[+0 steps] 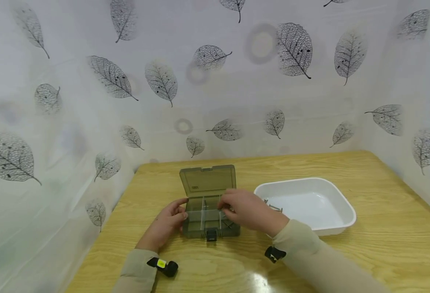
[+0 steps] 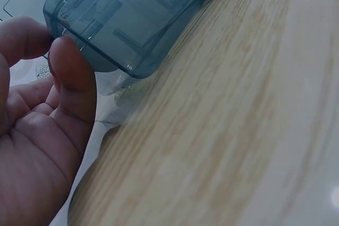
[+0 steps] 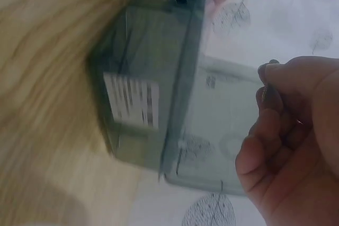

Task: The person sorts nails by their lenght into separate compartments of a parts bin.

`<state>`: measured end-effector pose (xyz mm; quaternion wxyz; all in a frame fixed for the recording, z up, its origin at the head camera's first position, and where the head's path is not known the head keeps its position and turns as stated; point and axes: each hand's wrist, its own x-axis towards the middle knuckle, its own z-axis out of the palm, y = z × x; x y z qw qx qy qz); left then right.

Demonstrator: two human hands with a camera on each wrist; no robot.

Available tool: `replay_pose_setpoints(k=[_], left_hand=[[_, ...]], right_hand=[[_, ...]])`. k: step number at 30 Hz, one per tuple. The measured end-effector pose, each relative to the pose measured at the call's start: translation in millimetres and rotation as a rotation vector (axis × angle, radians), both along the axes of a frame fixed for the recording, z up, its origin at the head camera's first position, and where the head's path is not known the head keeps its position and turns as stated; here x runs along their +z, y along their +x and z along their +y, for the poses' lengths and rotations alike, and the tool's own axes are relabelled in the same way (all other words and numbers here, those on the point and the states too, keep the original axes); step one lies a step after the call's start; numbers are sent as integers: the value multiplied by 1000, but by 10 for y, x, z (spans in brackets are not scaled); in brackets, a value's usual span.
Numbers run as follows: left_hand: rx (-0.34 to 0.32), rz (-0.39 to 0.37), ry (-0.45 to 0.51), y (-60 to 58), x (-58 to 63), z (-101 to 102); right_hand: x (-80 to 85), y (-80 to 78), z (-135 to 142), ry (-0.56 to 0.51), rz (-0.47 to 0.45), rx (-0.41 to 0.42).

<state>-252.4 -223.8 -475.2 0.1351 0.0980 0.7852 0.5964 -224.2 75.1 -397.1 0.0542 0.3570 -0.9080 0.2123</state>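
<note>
A smoky translucent compartment box (image 1: 194,232) stands on the table with its lid (image 1: 209,180) raised at the back. Thin dividers split its inside, and a few small dark screws (image 1: 228,224) lie in the right front compartment. On the left side, my left hand (image 1: 167,224) holds the box's wall, thumb and index finger at its corner in the left wrist view. Above the right compartments hovers my right hand (image 1: 249,209). Its thumb and index finger pinch a small screw (image 3: 265,95), mostly covered by the fingertips.
A white tray (image 1: 341,199) sits right of the box, with several screws (image 1: 275,208) near its left end, partly hidden by my right hand. Behind the wooden table (image 1: 390,244) hangs a leaf-printed sheet (image 1: 229,93). A label (image 3: 132,100) is on the box's side.
</note>
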Motion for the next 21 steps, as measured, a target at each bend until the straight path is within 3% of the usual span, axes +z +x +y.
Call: replay_pose_setpoints(k=[9, 21], left_hand=[[-24, -12, 3, 6, 47, 3], [-18, -15, 26, -10, 11, -13]], right_hand=[[-43, -37, -278, 35, -10, 34], [-41, -41, -256, 40, -62, 38]])
